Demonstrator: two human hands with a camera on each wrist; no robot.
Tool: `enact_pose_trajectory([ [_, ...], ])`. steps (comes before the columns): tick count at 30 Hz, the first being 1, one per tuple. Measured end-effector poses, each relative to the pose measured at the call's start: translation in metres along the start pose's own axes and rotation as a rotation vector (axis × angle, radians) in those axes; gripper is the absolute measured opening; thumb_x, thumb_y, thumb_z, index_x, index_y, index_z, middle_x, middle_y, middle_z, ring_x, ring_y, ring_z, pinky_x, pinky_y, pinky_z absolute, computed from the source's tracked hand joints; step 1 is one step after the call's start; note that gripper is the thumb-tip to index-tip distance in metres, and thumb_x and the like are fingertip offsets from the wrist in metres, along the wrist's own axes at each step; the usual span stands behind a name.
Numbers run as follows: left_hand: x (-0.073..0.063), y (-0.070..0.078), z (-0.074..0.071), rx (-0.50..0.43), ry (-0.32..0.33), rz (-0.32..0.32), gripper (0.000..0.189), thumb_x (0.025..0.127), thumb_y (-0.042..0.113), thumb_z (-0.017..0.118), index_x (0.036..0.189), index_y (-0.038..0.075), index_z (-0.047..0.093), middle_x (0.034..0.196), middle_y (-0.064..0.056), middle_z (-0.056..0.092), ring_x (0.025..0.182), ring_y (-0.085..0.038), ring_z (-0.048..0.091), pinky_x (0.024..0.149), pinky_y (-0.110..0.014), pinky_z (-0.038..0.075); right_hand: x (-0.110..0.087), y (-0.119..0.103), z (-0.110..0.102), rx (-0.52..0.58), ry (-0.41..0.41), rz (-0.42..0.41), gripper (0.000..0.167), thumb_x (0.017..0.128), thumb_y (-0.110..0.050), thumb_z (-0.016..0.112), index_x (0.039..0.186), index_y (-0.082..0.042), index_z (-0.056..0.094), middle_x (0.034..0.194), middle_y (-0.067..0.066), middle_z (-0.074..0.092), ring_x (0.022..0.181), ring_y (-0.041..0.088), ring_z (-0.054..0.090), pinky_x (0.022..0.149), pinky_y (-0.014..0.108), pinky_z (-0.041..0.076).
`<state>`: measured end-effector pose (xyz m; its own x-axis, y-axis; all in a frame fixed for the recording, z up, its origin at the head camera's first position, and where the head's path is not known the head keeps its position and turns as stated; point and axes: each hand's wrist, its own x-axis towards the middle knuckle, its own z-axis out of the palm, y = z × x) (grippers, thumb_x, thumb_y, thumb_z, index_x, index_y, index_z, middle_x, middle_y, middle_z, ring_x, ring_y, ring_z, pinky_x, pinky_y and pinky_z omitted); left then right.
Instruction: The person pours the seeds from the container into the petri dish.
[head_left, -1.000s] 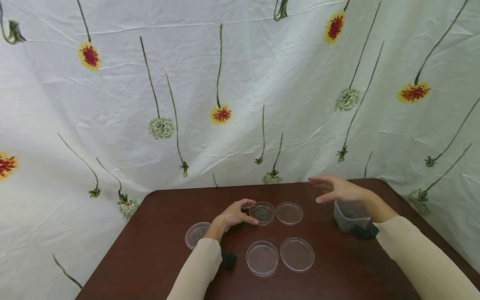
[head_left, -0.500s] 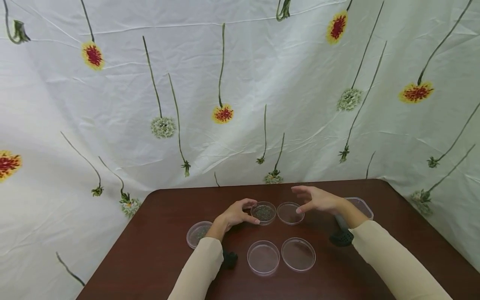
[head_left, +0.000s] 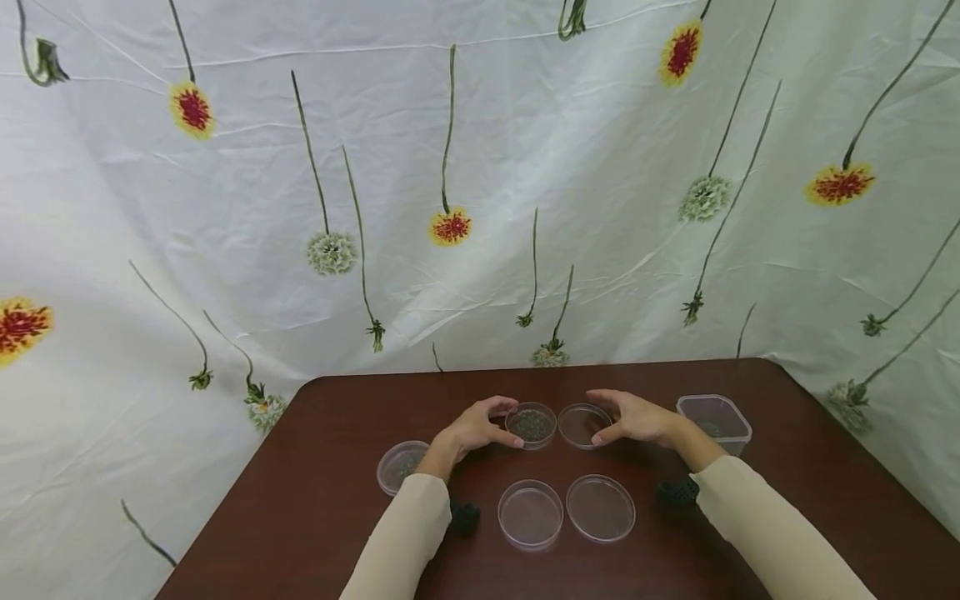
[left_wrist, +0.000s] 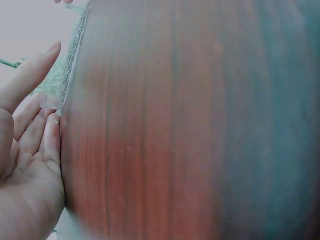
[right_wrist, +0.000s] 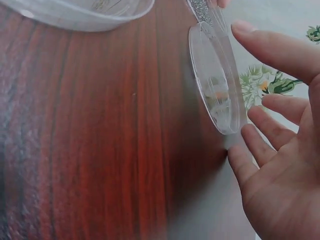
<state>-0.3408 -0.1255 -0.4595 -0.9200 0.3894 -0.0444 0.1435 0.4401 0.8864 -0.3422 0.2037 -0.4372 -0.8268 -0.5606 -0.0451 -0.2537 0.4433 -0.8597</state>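
Note:
My left hand [head_left: 477, 427] has its thumb and fingers around the left side of a petri dish [head_left: 531, 427] of fine grey-green grains. In the left wrist view the fingertips are right at the wall of this dish [left_wrist: 74, 55]. To its right lies a shallow clear petri dish lid [head_left: 585, 427]. My right hand [head_left: 639, 419] reaches around the lid's right side, thumb in front and fingers behind. In the right wrist view its fingers are spread beside the lid [right_wrist: 216, 85], holding nothing.
Nearer the front lie a clear petri dish [head_left: 530, 515] and another lid [head_left: 601, 509]. A petri dish with grains [head_left: 401, 467] sits left, partly behind the left forearm. A clear plastic tub [head_left: 722, 415] stands right. Behind the brown table [head_left: 300, 533] hangs a flowered cloth [head_left: 390, 308].
My right hand has come left and down from over the tub to the right side of the lid. The left hand has stayed at the dish with grains.

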Motion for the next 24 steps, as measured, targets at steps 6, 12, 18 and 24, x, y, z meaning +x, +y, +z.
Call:
enact_pose_trajectory([
  [6, -0.001, -0.001, 0.0, 0.004, 0.002, -0.007, 0.07, 0.084, 0.013, 0.089, 0.146, 0.009, 0.057, 0.148, -0.012, 0.054, 0.141, -0.035, 0.043, 0.111, -0.055, 0.038, 0.001, 0.005, 0.002, -0.162, 0.0, 0.02, 0.1, 0.08, -0.016, 0.09, 0.155, 0.013, 0.03, 0.157, 0.034, 0.03, 0.143, 0.052, 0.03, 0.111, 0.064, 0.032],
  [12, 0.0, 0.0, -0.002, 0.001, 0.0, -0.002, 0.07, 0.084, 0.014, 0.089, 0.145, 0.01, 0.057, 0.146, -0.011, 0.055, 0.14, -0.034, 0.044, 0.111, -0.054, 0.038, 0.008, 0.005, 0.005, -0.252, -0.026, 0.039, 0.1, 0.078, -0.017, 0.093, 0.155, 0.01, 0.034, 0.153, 0.032, 0.028, 0.136, 0.051, 0.035, 0.107, 0.063, 0.036],
  [18, 0.001, 0.0, -0.003, 0.005, 0.01, -0.013, 0.069, 0.084, 0.014, 0.089, 0.145, 0.011, 0.057, 0.147, -0.011, 0.054, 0.14, -0.034, 0.044, 0.111, -0.054, 0.038, 0.015, 0.0, 0.006, -0.299, -0.017, 0.045, 0.092, 0.075, -0.016, 0.094, 0.149, 0.008, 0.045, 0.143, 0.026, 0.039, 0.126, 0.043, 0.044, 0.105, 0.058, 0.039],
  [24, 0.001, 0.0, -0.001, 0.019, 0.006, -0.008, 0.069, 0.084, 0.015, 0.089, 0.145, 0.011, 0.058, 0.147, -0.011, 0.054, 0.141, -0.034, 0.043, 0.111, -0.055, 0.038, 0.018, 0.001, 0.004, -0.292, 0.003, 0.005, 0.087, 0.07, -0.016, 0.094, 0.141, 0.01, 0.05, 0.135, 0.022, 0.045, 0.117, 0.036, 0.047, 0.099, 0.051, 0.043],
])
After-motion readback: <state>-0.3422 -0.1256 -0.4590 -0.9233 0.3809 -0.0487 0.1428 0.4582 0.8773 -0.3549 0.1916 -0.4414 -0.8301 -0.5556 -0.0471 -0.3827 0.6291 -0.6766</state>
